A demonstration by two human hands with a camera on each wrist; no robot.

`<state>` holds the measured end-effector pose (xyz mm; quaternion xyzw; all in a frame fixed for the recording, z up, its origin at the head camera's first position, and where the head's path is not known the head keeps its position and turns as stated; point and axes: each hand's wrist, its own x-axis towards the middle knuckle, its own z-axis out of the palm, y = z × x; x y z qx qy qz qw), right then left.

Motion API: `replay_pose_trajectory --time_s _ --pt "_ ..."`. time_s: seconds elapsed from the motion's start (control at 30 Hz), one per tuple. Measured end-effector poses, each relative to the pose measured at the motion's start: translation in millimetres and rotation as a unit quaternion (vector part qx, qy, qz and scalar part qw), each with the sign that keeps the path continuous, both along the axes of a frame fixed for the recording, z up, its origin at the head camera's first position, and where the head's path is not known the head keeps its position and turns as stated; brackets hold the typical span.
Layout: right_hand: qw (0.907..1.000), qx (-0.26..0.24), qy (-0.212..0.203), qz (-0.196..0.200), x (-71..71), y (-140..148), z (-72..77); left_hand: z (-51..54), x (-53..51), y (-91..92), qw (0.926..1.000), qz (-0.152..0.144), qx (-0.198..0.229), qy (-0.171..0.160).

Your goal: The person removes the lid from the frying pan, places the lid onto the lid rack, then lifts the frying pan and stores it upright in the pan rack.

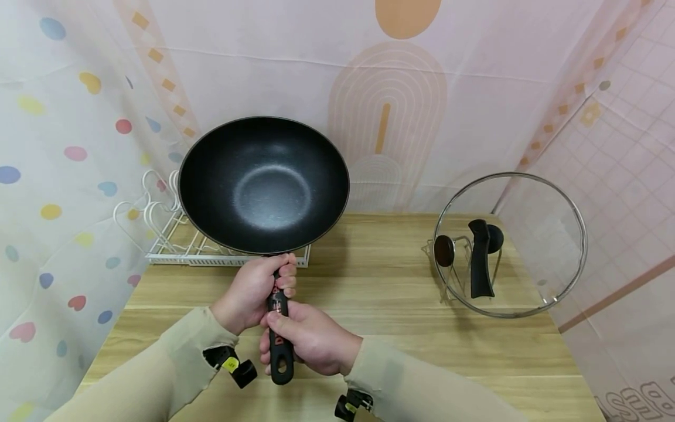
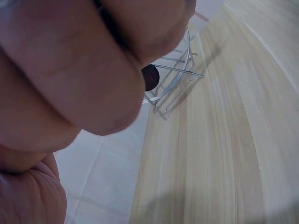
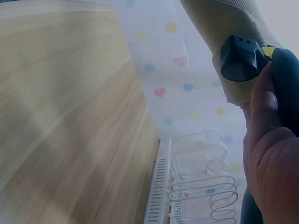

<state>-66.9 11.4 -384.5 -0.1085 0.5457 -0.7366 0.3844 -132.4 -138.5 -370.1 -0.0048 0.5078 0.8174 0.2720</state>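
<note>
A black wok [image 1: 271, 193] is held up by its long handle, its dark inside facing the head camera. My left hand [image 1: 253, 290] grips the handle [image 1: 279, 346] close to the pan. Lower on the same handle my right hand [image 1: 316, 337] holds on, with the thumb laid across the top. The handle's end with its hanging hole sticks out below. In the left wrist view the curled fingers [image 2: 74, 70] fill the upper left. The right wrist view shows part of the right hand [image 3: 273, 158] at the right edge.
Behind and below the wok stands a white wire dish rack [image 1: 195, 258], partly hidden. At the right, a glass lid [image 1: 527, 246] with a black handle leans in a wire stand [image 1: 453, 275]. All stand on a wooden table [image 1: 379, 316] before a patterned curtain [image 1: 490, 105].
</note>
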Motion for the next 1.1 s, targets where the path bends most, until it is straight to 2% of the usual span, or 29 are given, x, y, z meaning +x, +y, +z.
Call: replay_pose_trajectory --time_s 0.53,0.77,1.1 --pt "0.9998 0.010 0.009 -0.013 -1.9 -14.4 1.4 3.4 -0.3 -11.8 0.9997 0.022 -0.012 -0.007" --pt "0.9994 0.000 0.028 -0.018 -0.9 -17.6 0.6 5.1 0.0 -16.2 0.9996 0.027 -0.009 0.004" --pt "0.9996 -0.008 0.027 -0.007 -2.6 -21.4 1.7 6.2 -0.1 -23.0 0.9992 0.036 -0.013 0.009"
